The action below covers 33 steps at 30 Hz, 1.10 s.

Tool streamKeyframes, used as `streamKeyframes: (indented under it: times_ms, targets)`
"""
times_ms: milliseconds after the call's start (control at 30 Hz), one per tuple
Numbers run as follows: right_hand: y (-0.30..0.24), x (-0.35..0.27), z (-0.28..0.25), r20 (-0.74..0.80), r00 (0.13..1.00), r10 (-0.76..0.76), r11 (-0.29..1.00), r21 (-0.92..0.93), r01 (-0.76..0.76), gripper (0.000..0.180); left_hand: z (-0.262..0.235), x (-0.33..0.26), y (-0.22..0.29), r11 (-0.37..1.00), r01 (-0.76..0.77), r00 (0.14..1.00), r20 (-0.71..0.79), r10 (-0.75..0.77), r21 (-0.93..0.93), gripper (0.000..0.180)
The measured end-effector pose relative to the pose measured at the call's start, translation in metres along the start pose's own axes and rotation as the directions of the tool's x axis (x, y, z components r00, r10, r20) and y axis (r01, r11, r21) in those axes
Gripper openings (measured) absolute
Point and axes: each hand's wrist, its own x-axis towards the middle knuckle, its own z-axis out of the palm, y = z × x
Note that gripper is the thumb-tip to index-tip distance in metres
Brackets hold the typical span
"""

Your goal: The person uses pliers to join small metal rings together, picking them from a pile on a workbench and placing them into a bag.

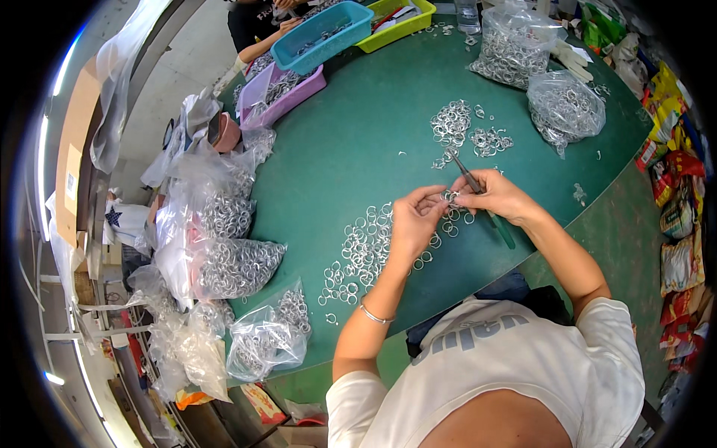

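My left hand (415, 222) is closed, its fingertips pinching small silver metal rings (450, 197). Close beside it, my right hand (499, 196) has its thumb and fingers at the same rings. A slim dark metal tool with a green handle (501, 230) lies through the right hand, its tip pointing away from me. Whether it is pliers or tweezers I cannot tell. Loose silver rings (366, 246) spread over the green table (336, 164) left of my left hand. Beyond my hands sit two small heaps of metal clasps (451, 123), or similar small parts.
Plastic bags of rings (237, 267) crowd the table's left edge. More filled bags (515, 48) stand at the far right. Blue (321, 37), yellow-green (396, 30) and purple (280, 97) bins sit at the far side, near another person's hand (290, 25). Colourful packages (681, 209) line the right.
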Motion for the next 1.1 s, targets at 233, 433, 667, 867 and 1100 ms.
streamKeyframes:
  times_ms: [233, 433, 667, 867, 1100]
  targets:
    - [-0.003, -0.003, 0.006, 0.033, 0.999, -0.039, 0.998, -0.053, 0.041, 0.017, -0.008, 0.003, -0.002, 0.792, 0.138, 0.988, 0.142, -0.065, -0.595, 0.027]
    - [-0.023, -0.008, 0.004, 0.137, 0.983, 0.119, 0.955, 0.256, -0.151, 0.022, -0.008, 0.001, 0.003, 0.689, 0.104, 0.994, 0.091, -0.055, -0.717, 0.029]
    - [-0.017, -0.006, -0.001, 0.001, 0.997, 0.073, 0.957, 0.283, -0.070, 0.020, -0.008, -0.004, -0.004, 0.737, 0.111, 0.993, 0.052, -0.102, -0.667, 0.027]
    - [-0.009, -0.005, -0.001, -0.112, 0.994, -0.001, 0.997, 0.075, 0.009, 0.016, 0.010, -0.011, -0.006, 0.996, -0.079, 0.991, -0.112, 0.074, -0.043, 0.029]
    - [-0.010, -0.007, -0.002, -0.065, 0.998, 0.003, 0.995, 0.104, 0.004, 0.014, 0.016, -0.008, -0.006, 0.984, -0.150, 0.989, 0.016, 0.149, 0.095, 0.019]
